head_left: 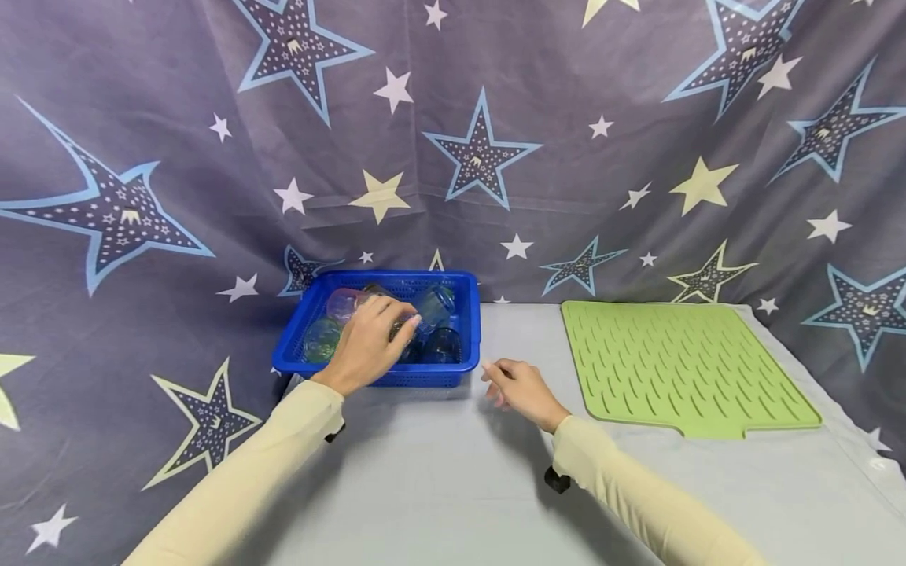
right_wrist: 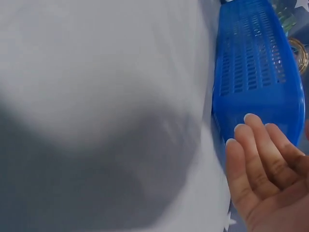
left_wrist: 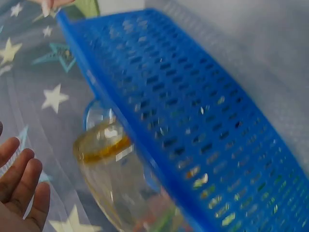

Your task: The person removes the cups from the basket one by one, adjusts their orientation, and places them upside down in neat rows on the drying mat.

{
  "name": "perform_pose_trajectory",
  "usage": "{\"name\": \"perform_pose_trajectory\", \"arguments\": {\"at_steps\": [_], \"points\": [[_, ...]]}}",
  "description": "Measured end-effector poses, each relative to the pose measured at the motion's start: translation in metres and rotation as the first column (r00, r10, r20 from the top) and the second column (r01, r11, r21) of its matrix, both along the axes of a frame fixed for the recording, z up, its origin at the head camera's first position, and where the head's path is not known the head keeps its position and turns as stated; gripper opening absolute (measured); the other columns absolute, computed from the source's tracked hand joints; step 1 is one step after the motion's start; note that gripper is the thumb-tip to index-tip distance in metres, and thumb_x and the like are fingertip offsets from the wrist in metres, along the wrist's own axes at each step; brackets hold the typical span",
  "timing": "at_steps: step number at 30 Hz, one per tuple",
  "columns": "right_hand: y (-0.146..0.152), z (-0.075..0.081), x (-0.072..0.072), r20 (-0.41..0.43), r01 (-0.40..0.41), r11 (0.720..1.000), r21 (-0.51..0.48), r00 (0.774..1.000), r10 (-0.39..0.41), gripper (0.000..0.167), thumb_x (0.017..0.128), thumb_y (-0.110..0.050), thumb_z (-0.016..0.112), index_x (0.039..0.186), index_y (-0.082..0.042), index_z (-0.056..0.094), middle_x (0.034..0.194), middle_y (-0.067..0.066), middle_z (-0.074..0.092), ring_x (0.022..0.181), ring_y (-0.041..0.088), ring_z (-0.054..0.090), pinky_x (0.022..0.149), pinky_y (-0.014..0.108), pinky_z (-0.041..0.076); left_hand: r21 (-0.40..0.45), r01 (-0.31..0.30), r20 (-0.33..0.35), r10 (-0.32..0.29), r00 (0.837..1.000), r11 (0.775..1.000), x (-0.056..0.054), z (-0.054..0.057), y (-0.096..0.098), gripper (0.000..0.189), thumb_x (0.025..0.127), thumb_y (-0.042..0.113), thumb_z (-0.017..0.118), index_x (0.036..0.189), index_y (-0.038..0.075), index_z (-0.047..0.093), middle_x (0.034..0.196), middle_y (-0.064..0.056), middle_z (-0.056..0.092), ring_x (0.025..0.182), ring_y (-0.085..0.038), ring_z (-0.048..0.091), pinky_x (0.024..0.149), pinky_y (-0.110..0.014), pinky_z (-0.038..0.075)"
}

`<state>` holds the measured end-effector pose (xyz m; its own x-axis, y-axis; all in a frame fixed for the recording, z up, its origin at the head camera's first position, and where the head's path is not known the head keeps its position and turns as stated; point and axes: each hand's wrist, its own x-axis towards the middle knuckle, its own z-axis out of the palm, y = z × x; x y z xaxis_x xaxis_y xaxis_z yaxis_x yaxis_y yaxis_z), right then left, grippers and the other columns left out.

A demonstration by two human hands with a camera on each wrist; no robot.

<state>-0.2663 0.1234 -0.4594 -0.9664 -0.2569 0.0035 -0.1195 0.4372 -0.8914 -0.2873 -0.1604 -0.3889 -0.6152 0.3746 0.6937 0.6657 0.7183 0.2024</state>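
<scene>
My left hand [head_left: 371, 338] hovers over a blue plastic basket [head_left: 418, 379] that holds several glasses. Its fingers are loosely bent and, in the left wrist view, stand apart from a clear glass with an amber rim [left_wrist: 113, 174]. Inside the basket are a green-tinted glass [head_left: 321, 342], a pinkish glass [head_left: 341, 303] and a dark glass [head_left: 444, 344]; others are partly hidden behind the left hand. Just beyond the basket's right front corner, my right hand [head_left: 524, 391] hangs above the table with relaxed fingers, holding nothing.
A light green ridged mat [head_left: 686, 365] with a front tab lies on the right of the table, which has a pale cloth [head_left: 439, 472]. Behind the basket and mat hangs a dark curtain [head_left: 453, 228] with stars.
</scene>
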Motion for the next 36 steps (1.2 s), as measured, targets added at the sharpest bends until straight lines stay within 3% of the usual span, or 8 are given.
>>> {"name": "perform_pose_trajectory", "arguments": {"at_steps": [9, 16, 20, 26, 31, 36], "points": [[-0.031, 0.001, -0.015, 0.11, 0.068, 0.984, -0.168, 0.993, -0.05, 0.055, 0.106, -0.052, 0.052, 0.099, 0.0, 0.068, 0.077, 0.011, 0.07, 0.065, 0.021, 0.066, 0.066, 0.039, 0.06, 0.015, -0.163, 0.106, 0.161, 0.981, 0.986, -0.018, 0.01, -0.04, 0.019, 0.103, 0.026, 0.064, 0.106, 0.01, 0.074, 0.099, -0.006, 0.067, 0.088, -0.024, 0.058, 0.074, -0.043, 0.049], [-0.035, 0.002, -0.018, 0.149, 0.085, 0.969, -0.231, 0.987, -0.051, 0.049, 0.105, -0.048, 0.055, 0.088, -0.004, 0.065, 0.072, 0.011, 0.066, 0.059, 0.018, 0.062, 0.063, 0.037, 0.059, -0.153, -0.278, 0.193, 0.304, 0.933, 0.948, -0.029, 0.016, -0.084, 0.015, 0.1, 0.021, 0.069, 0.103, 0.007, 0.075, 0.103, -0.013, 0.067, 0.09, -0.03, 0.055, 0.077, -0.047, 0.046], [-0.035, -0.001, -0.02, 0.145, 0.077, 0.969, -0.234, 0.989, -0.043, 0.049, 0.105, -0.049, 0.055, 0.087, -0.004, 0.063, 0.071, 0.01, 0.066, 0.059, 0.018, 0.062, 0.062, 0.038, 0.058, -0.227, -0.281, 0.259, 0.336, 0.906, 0.933, -0.025, 0.017, -0.108, 0.015, 0.098, 0.021, 0.072, 0.098, 0.007, 0.076, 0.096, -0.013, 0.067, 0.088, -0.03, 0.057, 0.078, -0.05, 0.048], [-0.033, -0.001, -0.018, 0.148, 0.069, 0.967, -0.245, 0.988, -0.033, 0.055, 0.104, -0.05, 0.055, 0.092, 0.003, 0.063, 0.072, 0.01, 0.066, 0.059, 0.017, 0.061, 0.063, 0.039, 0.059, -0.225, -0.243, 0.376, 0.315, 0.872, 0.943, -0.016, 0.02, -0.127, 0.021, 0.1, 0.029, 0.07, 0.103, 0.01, 0.077, 0.091, -0.007, 0.066, 0.077, -0.024, 0.059, 0.071, -0.047, 0.049], [-0.032, -0.002, -0.019, 0.141, 0.069, 0.969, -0.239, 0.989, -0.036, 0.059, 0.104, -0.051, 0.055, 0.095, 0.007, 0.062, 0.071, 0.009, 0.066, 0.059, 0.017, 0.061, 0.064, 0.042, 0.059, -0.293, -0.237, 0.371, 0.338, 0.865, 0.927, -0.017, 0.017, -0.134, 0.02, 0.096, 0.023, 0.075, 0.108, 0.007, 0.076, 0.096, -0.009, 0.07, 0.08, -0.026, 0.065, 0.073, -0.051, 0.053], [-0.031, -0.001, -0.019, 0.139, 0.055, 0.973, -0.226, 0.99, -0.024, 0.057, 0.105, -0.05, 0.055, 0.096, 0.006, 0.063, 0.073, 0.011, 0.067, 0.06, 0.018, 0.062, 0.068, 0.048, 0.06, -0.322, -0.272, 0.373, 0.386, 0.844, 0.907, -0.02, 0.012, -0.138, 0.017, 0.097, 0.02, 0.074, 0.1, 0.004, 0.077, 0.092, -0.01, 0.074, 0.07, -0.022, 0.065, 0.067, -0.05, 0.055]]}}
